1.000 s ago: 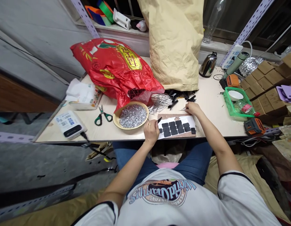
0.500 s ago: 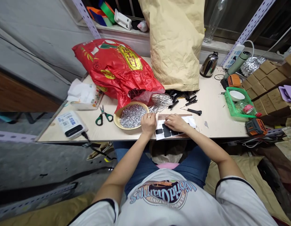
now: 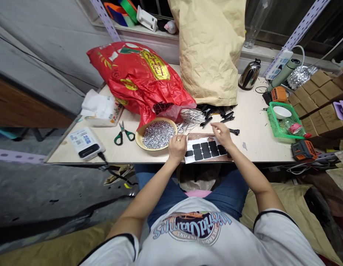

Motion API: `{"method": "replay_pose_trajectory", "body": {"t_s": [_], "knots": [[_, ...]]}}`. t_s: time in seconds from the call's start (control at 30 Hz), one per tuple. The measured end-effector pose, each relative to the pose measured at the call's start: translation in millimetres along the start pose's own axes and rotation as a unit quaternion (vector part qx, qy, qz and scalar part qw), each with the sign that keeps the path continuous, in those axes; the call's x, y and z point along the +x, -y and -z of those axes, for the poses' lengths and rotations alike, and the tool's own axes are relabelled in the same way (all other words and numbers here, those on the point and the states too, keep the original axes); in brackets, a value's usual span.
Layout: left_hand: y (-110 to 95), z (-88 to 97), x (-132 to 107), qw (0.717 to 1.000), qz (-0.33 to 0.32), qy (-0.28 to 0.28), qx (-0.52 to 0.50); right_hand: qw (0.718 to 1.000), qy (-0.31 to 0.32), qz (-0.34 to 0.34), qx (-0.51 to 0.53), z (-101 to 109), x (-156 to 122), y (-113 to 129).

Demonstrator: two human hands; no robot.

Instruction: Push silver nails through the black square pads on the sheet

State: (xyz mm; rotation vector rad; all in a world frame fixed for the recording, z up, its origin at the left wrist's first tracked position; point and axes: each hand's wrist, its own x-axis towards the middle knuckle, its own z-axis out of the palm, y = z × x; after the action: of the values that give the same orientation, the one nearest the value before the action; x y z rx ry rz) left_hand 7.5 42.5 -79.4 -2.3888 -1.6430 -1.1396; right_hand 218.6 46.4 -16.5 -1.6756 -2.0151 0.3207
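Observation:
My left hand (image 3: 177,148) is closed in a fist beside the right rim of a yellow bowl (image 3: 137,138) holding many small shiny metal pieces (image 3: 157,134). Whatever its fingers hold is hidden. Over the back edge of a white sheet of black rounded-square stickers (image 3: 206,150), my right hand (image 3: 223,135) has its fingers curled together. It covers the thin metal pin of a black-handled piece (image 3: 234,131); I cannot make out what its fingertips hold. The sheet lies on a brown board (image 3: 221,159). Thin metal rods (image 3: 190,119) and black plastic pieces (image 3: 227,116) lie behind.
A red plastic bag (image 3: 143,81) and a large paper sack (image 3: 211,55) stand at the back. Green-handled scissors (image 3: 122,133), tissues (image 3: 101,111) and a white device (image 3: 85,142) lie left. To the right are a kettle (image 3: 249,75), green basket (image 3: 286,137) and battery pack (image 3: 304,150).
My right hand has lifted off the sticker sheet and moved right and away from me, uncovering the black stickers. My left hand stays closed beside the bowl. The view has shifted slightly.

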Motion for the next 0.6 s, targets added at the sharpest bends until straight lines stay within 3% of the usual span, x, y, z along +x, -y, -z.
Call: {"method": "replay_pose_trajectory", "body": {"t_s": [0.07, 0.17, 0.4, 0.6], "knots": [[1, -0.4, 2, 1.0, 0.002, 0.022, -0.003, 0.996, -0.033, -0.072, 0.035, 11, 1, -6], [0, -0.8, 4, 0.997, -0.024, 0.066, -0.011, 0.994, -0.004, -0.095, 0.062, 14, -2, -4], [-1, 0.2, 1, 0.98, -0.142, 0.142, -0.002, 0.996, 0.036, -0.05, 0.062, -3, -7, 13], [-3, 6.9, 4, 0.958, -0.178, 0.225, 0.015, 0.995, 0.093, 0.02, 0.008, -9, -8, 19]]}}
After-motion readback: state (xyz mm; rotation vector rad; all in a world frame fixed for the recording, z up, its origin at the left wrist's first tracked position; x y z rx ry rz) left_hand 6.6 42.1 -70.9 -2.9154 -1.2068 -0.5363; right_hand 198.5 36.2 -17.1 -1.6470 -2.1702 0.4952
